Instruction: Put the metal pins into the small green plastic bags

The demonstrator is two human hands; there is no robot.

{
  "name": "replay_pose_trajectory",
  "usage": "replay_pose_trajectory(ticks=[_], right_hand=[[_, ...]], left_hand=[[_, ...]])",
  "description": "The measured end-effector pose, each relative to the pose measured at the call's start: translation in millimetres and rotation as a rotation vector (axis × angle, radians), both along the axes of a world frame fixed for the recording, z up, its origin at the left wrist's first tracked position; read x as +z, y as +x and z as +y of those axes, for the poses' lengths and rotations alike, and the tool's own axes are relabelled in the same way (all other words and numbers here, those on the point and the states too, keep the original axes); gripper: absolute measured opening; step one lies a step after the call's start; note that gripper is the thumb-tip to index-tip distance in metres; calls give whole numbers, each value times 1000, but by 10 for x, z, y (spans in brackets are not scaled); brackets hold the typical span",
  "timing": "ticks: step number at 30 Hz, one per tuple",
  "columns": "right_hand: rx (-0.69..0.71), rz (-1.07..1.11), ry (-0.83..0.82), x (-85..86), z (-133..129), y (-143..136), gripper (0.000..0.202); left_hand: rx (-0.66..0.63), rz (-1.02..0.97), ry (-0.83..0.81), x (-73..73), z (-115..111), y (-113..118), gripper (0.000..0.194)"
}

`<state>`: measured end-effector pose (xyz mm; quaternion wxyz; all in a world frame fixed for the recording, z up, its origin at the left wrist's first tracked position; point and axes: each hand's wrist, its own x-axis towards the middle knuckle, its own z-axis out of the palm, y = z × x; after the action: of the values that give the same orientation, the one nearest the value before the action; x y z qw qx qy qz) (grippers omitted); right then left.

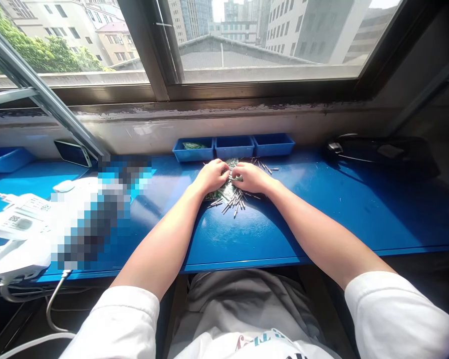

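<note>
A heap of thin metal rods [235,203], some with dark ends, lies on the blue tabletop in front of me. Among them is a shiny green-and-clear material [230,189] resembling a plastic bag, partly hidden by my hands. My left hand [212,176] rests at the left of the heap with its fingers curled inward. From the right, my right hand [251,177] reaches over the heap, thumb and fingers pinched close to the left fingertips. A bit of green shows by the right fingers. What either hand grips is too small to name.
Behind the heap stand three blue bins: a left bin [177,152] with a green packet inside, a middle bin [234,150] and a right bin [275,148]. A phone [73,153], white devices with cables [18,219] and a metal frame are leftward. A dark object [389,154] lies right.
</note>
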<state>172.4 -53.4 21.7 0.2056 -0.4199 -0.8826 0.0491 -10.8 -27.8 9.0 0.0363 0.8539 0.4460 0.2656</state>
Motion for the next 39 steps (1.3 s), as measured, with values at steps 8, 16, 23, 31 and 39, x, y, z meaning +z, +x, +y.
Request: replay_pose_trajectory(ticks=[8, 16, 23, 31, 39], right_hand=[[22, -15, 34, -3, -8, -29, 13], [-11, 57, 58, -1, -17, -49, 10], [-87, 108, 104, -56, 65, -3, 10], [-95, 213, 133, -88, 112, 39, 17], [-20, 360, 93, -69, 118, 20, 23]], left_hand=[[-7, 2, -1, -1, 11, 4, 24], [-14, 30, -11, -16, 39, 5, 25], [-21, 63, -17, -77, 123, 15, 20], [-152, -162, 144, -13, 77, 23, 14], [-102, -559, -63, 123, -49, 112, 15]])
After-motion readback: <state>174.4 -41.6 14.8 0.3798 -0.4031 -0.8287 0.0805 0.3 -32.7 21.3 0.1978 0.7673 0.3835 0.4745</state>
